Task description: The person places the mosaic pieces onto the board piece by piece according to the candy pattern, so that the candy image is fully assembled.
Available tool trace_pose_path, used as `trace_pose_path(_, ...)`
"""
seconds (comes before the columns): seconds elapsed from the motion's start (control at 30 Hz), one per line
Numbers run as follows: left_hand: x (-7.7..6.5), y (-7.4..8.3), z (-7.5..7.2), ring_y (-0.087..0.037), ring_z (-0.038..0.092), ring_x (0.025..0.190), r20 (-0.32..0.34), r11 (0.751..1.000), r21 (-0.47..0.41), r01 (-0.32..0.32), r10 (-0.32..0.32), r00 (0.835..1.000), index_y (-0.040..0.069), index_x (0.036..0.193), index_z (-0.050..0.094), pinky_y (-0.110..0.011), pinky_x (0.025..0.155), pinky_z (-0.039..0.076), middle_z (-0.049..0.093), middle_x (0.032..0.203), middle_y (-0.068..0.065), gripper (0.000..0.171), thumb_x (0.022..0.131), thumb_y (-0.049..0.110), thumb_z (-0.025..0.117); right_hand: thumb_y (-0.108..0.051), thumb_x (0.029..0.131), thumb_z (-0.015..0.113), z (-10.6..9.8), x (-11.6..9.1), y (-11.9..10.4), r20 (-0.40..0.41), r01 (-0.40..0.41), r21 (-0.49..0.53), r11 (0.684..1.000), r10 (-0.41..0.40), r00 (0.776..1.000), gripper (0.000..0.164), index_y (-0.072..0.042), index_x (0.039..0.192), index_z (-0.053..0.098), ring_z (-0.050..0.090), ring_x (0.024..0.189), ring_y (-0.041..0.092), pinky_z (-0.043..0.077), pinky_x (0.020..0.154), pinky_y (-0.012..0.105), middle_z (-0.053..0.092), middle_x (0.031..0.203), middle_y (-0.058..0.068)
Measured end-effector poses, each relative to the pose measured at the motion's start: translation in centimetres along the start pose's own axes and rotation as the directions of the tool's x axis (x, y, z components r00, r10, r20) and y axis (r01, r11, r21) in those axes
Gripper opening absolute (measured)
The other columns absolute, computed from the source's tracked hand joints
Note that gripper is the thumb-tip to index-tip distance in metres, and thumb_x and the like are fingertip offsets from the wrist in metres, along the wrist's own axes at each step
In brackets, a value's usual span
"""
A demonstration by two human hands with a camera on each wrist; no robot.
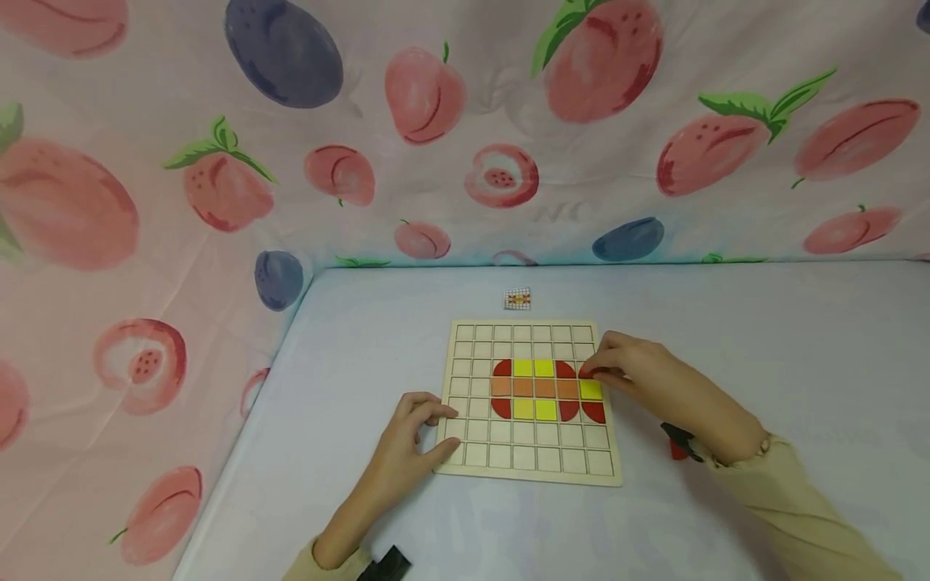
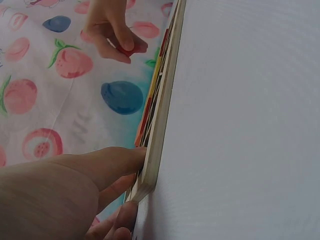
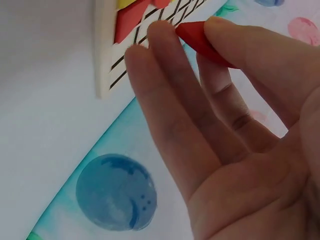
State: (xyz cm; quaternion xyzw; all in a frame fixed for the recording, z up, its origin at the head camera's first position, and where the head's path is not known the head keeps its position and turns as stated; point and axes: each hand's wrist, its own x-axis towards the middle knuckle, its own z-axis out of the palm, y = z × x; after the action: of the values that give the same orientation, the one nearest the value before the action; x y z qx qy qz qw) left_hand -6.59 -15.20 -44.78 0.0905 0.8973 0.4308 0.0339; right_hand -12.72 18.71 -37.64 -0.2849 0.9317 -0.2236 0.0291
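Note:
My right hand (image 1: 628,363) pinches a red quarter-circle tile (image 3: 202,42) between thumb and finger, over the right edge of a wooden grid board (image 1: 512,458). In the right wrist view the other fingers stretch out toward the board. Near the held tile lie a yellow square tile (image 1: 591,390) and a red quarter-circle tile (image 1: 593,411). Further left, a row of orange square tiles (image 1: 522,387) runs between yellow squares (image 1: 534,368) with red rounded corners. My left hand (image 1: 403,440) rests its spread thumb and fingertips on the board's left edge.
Behind the board lies a small card (image 1: 518,298) printed with a coloured grid pattern. A red piece (image 1: 678,450) sits on the white table (image 1: 378,339), partly hidden by the right wrist. Fruit-printed cloth (image 1: 429,186) rises behind and to the left.

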Motion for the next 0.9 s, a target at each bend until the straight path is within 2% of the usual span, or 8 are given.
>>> trace_pose_path(0.13,0.0,0.1,0.0,-0.011,0.050,0.101,-0.002,1.000,0.001,-0.002,0.002,1.000,0.024,0.112,0.069,-0.024,0.077,0.041,0.050,0.129,0.002,0.031,0.084,0.017,0.081,-0.005,0.085,0.077,0.2,0.7,-0.6,0.009,0.002,0.014,1.000,-0.003,1.000,0.018,-0.008,0.102,0.076,0.056,0.079,0.010,0.053,0.069,0.026,0.061,0.092,-0.002)
trace_pose_path(0.33,0.1,0.1,0.0,-0.011,0.050,0.101,0.000,1.000,-0.002,-0.002,0.002,1.000,0.025,0.112,0.069,-0.024,0.077,0.041,0.050,0.129,0.002,0.031,0.084,0.017,0.081,-0.008,0.084,0.078,0.5,2.0,-1.5,0.054,-0.066,0.017,0.998,0.065,0.996,0.023,-0.007,0.106,0.071,0.058,0.080,0.013,0.055,0.074,0.031,0.066,0.093,-0.001)
trace_pose_path(0.47,0.1,0.1,0.0,-0.011,0.050,0.101,-0.001,1.000,-0.002,-0.002,0.002,1.000,0.024,0.111,0.069,-0.024,0.077,0.041,0.050,0.129,0.002,0.031,0.084,0.017,0.081,-0.012,0.083,0.080,0.9,2.9,-2.0,0.080,-0.097,0.023,0.995,0.095,0.992,0.023,-0.009,0.102,0.068,0.059,0.078,0.014,0.055,0.074,0.032,0.067,0.087,-0.002)
trace_pose_path(0.67,0.0,0.1,0.0,-0.011,0.050,0.100,-0.003,1.000,0.008,-0.001,0.001,1.000,0.024,0.111,0.069,-0.024,0.077,0.041,0.050,0.128,0.003,0.030,0.084,0.016,0.081,-0.015,0.082,0.082,1.5,4.0,-2.4,0.064,-0.042,0.038,0.998,0.039,0.997,0.017,-0.016,0.088,0.066,0.062,0.078,0.013,0.055,0.075,0.032,0.067,0.082,-0.006)
trace_pose_path(0.9,0.0,0.1,0.0,-0.011,0.050,0.100,-0.004,1.000,0.002,0.003,-0.003,1.000,0.024,0.111,0.069,-0.024,0.076,0.041,0.050,0.128,0.003,0.030,0.084,0.016,0.081,-0.015,0.083,0.080,2.2,5.1,-2.6,0.032,-0.002,0.056,0.998,0.001,0.999,0.014,-0.019,0.086,0.067,0.063,0.079,0.011,0.054,0.079,0.036,0.068,0.082,-0.009)
